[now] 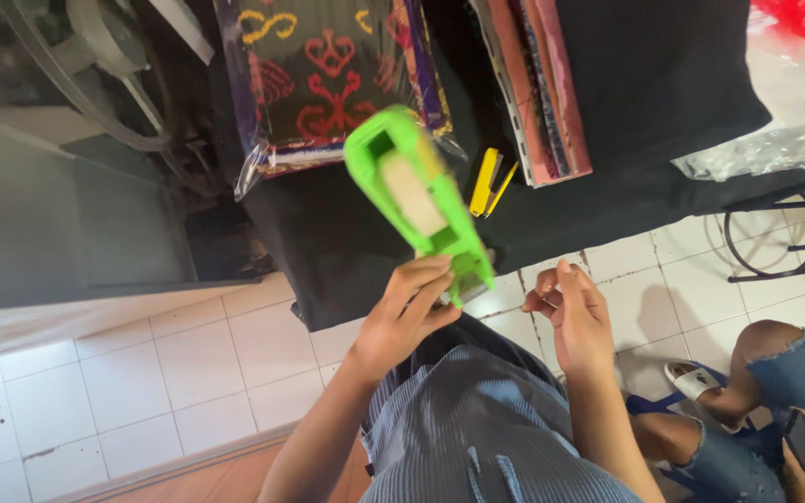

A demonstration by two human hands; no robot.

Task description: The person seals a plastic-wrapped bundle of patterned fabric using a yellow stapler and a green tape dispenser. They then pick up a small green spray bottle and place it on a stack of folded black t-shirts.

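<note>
Over the edge of the black-draped table (347, 233), my left hand (407, 312) grips the narrow end of a green tape dispenser (416, 200), fingers closed around it, so the wide end with the pale roll points up and away from me. My right hand (575, 312) is just beside the dispenser's lower tip, thumb and fingers pinched together; I think they hold the free end of the tape, but it is too thin to make out, so I cannot tell for sure. A yellow stapler (488, 182) lies on the cloth just beyond the dispenser, and a bagged patterned fabric (328, 79) sits farther up the table. Another person's knee (775, 359) is at my right.

I hold the dispenser by one end only, tilted in the air, so a hard tug could twist it out of my grip and drop it onto the tiled floor (160, 373). A loose strip could also curl and stick to my fingers.
</note>
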